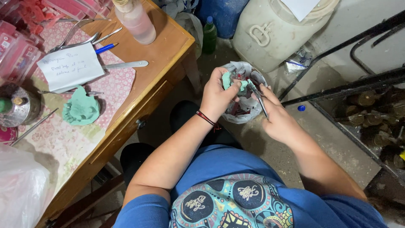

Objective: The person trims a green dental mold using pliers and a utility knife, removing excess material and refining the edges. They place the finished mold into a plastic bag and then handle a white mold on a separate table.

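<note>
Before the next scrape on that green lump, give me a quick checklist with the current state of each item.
1. Left hand grips the green lump: ok.
2. Right hand holds the thin metal tool: ok.
3. Tool tip meets the lump: cannot tell, fingers hide the contact.
4. Bag-lined bin sits under both hands to catch scraps: ok.
5. Second green lump lies on the table, apart from the hands: ok.
6. Room left in the bin: cannot tell.

Bin (244, 114) contents behind hands
</note>
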